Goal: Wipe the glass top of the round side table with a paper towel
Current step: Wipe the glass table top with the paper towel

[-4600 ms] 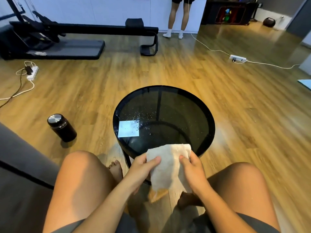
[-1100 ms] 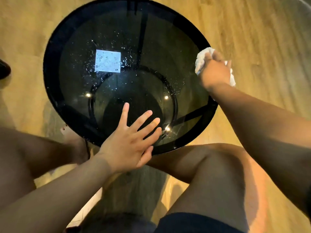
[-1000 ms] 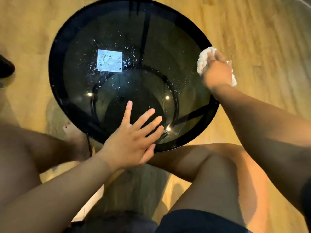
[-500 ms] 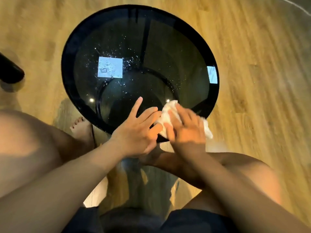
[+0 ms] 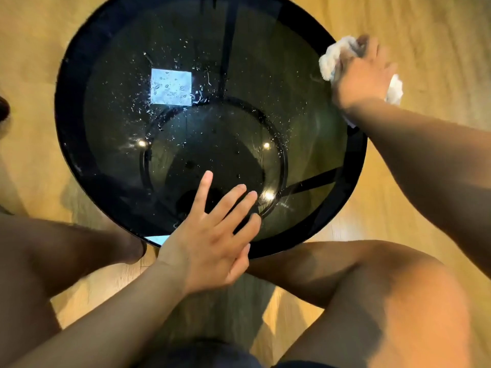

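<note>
While the left hand (image 5: 210, 243) lies flat w/ fingers spread on the near part of the glass top (image 5: 202, 123), the right hand (image 5: 362, 78) grips a bunched paper towel (image 5: 330, 61) at the table's right rim. Water drops (image 5: 170, 86) sit left of center.

Wooden floor and bare legs

A yellow-brown plank floor (image 5: 438, 35) fills the surroundings on all sides. Two bare knees sit at the near edge, the left knee (image 5: 53, 251) and the right knee (image 5: 385, 288), with dark shorts (image 5: 207, 354) between them. A dark object (image 5: 3, 108) pokes in at the far left edge.
</note>
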Demonstrator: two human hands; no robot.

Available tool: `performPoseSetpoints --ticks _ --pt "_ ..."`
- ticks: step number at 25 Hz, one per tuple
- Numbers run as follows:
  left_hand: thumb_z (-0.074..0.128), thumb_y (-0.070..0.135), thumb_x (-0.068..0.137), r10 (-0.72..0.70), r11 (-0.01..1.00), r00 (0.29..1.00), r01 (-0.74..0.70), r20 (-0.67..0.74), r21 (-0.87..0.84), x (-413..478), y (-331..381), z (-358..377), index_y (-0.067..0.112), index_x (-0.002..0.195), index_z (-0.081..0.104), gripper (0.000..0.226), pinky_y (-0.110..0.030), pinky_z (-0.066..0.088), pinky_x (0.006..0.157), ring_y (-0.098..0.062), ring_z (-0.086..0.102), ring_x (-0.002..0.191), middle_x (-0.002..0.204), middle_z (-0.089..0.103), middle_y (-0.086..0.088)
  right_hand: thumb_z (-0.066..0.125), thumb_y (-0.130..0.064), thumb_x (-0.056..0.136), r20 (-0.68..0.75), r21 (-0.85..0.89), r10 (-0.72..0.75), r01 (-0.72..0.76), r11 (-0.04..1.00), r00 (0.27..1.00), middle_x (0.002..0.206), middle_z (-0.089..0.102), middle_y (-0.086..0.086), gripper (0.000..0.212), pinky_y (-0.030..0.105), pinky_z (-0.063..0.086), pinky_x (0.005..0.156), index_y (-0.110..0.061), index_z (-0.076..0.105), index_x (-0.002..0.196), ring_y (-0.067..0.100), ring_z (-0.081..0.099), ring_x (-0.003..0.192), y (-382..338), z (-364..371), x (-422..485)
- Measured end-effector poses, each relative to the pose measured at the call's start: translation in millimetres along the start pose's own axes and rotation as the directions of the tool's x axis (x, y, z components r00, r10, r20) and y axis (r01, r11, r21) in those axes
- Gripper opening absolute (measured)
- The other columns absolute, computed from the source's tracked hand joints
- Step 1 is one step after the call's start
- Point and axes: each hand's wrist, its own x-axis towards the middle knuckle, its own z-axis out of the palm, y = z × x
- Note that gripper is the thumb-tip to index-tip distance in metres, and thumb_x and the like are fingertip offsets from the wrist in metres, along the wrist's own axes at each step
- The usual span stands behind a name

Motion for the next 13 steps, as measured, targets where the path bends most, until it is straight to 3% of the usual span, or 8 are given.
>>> performPoseSetpoints --ticks 6,13 --pt "0.052 0.04 0.088 0.002 1.0 1.0 -0.002 0.029 0.01 0.6 0.1 -2.3 0.012 0.122 0.057 0.045 -0.075 0.018 0.11 -0.037 0.045 0.136 0.141 0.054 -0.018 0.028 -0.04 0.103 0.035 0.146 -0.028 0.023 0.989 0.999 0.142 0.036 0.014 0.049 0.049 0.032 0.099 -0.013 0.055 0.133 0.038 0.036 0.126 -4.9 -9.8 -44.3" --pt "0.044 0.042 0.093 -0.07 0.995 0.984 0.056 -0.164 -0.088 1.1 -1.5 -14.0 0.008 0.129 0.046 0.05 -0.074 0.018 0.111 -0.039 0.044 0.134 0.144 0.038 -0.02 0.052 -0.043 0.085 -0.114 0.491 -0.212 0.24 0.838 0.971 0.121 0.057 0.01 0.042 0.043 0.045 0.084 -0.019 0.067 0.116 0.03 0.053 0.103 -62.4 -49.5 -291.1"
